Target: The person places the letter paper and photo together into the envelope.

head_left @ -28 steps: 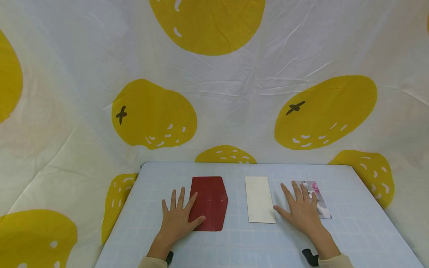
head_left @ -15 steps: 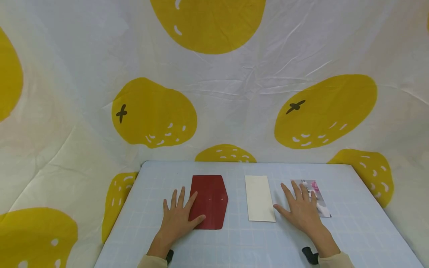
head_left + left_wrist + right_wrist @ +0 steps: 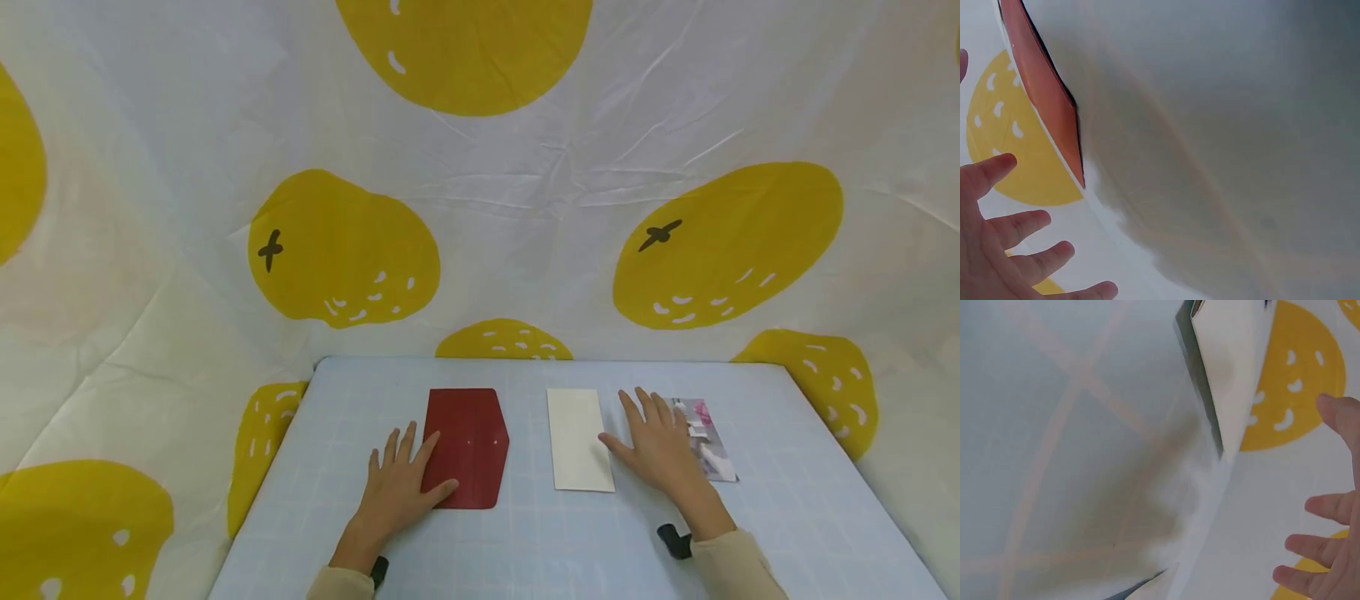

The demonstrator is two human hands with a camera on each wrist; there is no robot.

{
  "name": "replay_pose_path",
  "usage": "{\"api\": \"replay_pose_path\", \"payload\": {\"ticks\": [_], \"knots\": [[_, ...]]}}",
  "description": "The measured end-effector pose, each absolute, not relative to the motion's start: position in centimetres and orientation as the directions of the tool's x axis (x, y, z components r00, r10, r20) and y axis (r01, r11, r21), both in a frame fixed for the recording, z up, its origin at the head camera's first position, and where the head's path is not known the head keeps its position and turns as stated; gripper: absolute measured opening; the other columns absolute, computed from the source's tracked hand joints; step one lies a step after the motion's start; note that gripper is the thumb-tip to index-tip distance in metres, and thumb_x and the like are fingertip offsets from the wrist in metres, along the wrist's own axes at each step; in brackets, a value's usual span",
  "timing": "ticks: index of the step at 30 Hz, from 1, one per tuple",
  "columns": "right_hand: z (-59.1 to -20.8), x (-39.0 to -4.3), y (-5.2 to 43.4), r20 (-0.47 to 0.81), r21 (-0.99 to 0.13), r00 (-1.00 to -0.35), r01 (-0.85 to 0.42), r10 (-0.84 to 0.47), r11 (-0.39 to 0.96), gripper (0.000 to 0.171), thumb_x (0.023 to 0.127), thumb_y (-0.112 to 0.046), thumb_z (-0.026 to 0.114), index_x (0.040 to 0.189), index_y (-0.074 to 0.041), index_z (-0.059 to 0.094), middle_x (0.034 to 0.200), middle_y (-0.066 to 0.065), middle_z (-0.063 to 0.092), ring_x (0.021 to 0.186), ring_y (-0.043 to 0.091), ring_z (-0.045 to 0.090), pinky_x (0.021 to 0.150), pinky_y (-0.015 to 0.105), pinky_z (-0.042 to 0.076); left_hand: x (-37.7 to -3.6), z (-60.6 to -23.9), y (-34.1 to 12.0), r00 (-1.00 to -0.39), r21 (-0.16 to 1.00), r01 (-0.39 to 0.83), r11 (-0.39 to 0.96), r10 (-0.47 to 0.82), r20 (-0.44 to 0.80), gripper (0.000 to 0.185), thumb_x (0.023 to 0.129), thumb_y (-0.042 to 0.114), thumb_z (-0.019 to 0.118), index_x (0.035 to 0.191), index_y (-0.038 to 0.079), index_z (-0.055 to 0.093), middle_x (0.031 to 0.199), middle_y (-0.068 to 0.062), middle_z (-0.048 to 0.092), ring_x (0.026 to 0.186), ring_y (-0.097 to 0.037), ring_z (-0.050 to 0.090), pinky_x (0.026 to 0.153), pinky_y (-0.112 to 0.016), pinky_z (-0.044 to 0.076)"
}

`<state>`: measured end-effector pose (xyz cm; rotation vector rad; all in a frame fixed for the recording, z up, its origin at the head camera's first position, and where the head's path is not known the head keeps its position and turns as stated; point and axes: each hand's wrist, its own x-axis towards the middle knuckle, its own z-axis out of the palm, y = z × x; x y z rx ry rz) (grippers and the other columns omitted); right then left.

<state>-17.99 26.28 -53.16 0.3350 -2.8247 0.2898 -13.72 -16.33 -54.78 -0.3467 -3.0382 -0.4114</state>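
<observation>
Both hands are held out over the worktop (image 3: 540,554), released and grasping nothing, palms turned down. The left hand (image 3: 397,492) has its fingers spread, the thumb and forefinger overlapping the near-left part of a dark red folder-like piece (image 3: 472,450) as I see it from above. From the left wrist, those fingers appear raised off the surface, so the hand seems to hover rather than press.

The red piece lies flat, its right side coming out to a blunt point, two small pale dots on it. Just to its right, with a strip of worktop between them, lies a cream rectangle (image 3: 577,442), also flat. The right hand (image 3: 658,446) hangs with fingers apart, its thumb tip over the cream piece's right edge and its outer fingers covering part of a picture card (image 3: 716,450) with pink and grey on it.

Pale sleeves (image 3: 733,565) reach in from the near edge, with something black (image 3: 675,542) by each wrist. Behind the worktop hangs a white sheet (image 3: 517,217) printed with big yellow fruit shapes.
</observation>
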Motion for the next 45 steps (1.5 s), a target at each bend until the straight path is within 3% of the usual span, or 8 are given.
{"api": "replay_pose_path", "payload": {"ticks": [5,16,26,37,45], "knots": [[-53.4,-20.0,25.7,0.267,-0.174,-0.941,-0.26,-0.209,0.95,0.084,0.09,-0.054,0.068,0.146,0.003,0.043,0.144,0.032,0.041,0.131,0.052,0.037,0.101,0.075,0.027,-13.8,-55.0,-16.5,-0.975,0.266,0.221,0.938,0.221,0.03,0.086,0.086,0.073,0.057,0.154,0.022,0.041,0.159,-0.019,0.029,0.143,-0.046,0.022,0.106,-0.075,0.019],[-53.9,-23.9,24.6,0.048,-0.295,-0.984,-0.176,-0.17,0.939,0.087,0.095,-0.056,0.06,0.149,0.007,0.034,0.147,0.036,0.036,0.133,0.056,0.033,0.104,0.071,0.028,-13.7,-55.1,-16.8,-0.965,0.321,0.189,0.928,0.236,-0.113,0.091,0.085,0.072,0.059,0.156,0.019,0.037,0.16,-0.021,0.026,0.143,-0.049,0.021,0.104,-0.077,0.019],[-55.0,-26.0,23.9,-0.096,-0.351,-0.981,-0.124,-0.167,0.928,0.093,0.091,-0.062,0.062,0.146,0.009,0.038,0.143,0.036,0.039,0.128,0.055,0.038,0.099,0.07,0.034,-13.6,-55.4,-16.8,-0.957,0.341,0.179,0.923,0.243,-0.156,0.092,0.084,0.069,0.063,0.156,0.019,0.037,0.162,-0.017,0.025,0.144,-0.05,0.018,0.103,-0.079,0.016],[-54.8,-25.8,23.3,-0.105,-0.29,-0.983,-0.113,-0.149,0.95,0.093,0.083,-0.059,0.073,0.135,0.014,0.048,0.137,0.036,0.043,0.122,0.054,0.043,0.099,0.067,0.036,-13.4,-55.2,-16.5,-0.954,0.319,0.195,0.928,0.254,-0.157,0.084,0.088,0.058,0.066,0.155,0.016,0.038,0.161,-0.021,0.025,0.143,-0.052,0.018,0.102,-0.081,0.016],[-55.0,-26.0,23.3,-0.098,-0.355,-0.989,-0.072,-0.114,0.932,0.084,0.085,-0.048,0.075,0.136,0.012,0.046,0.137,0.036,0.043,0.122,0.053,0.042,0.096,0.067,0.039,-13.3,-55.1,-16.3,-0.955,0.314,0.18,0.932,0.242,-0.173,0.085,0.088,0.058,0.067,0.156,0.016,0.037,0.161,-0.02,0.025,0.144,-0.052,0.017,0.103,-0.08,0.015]]}}
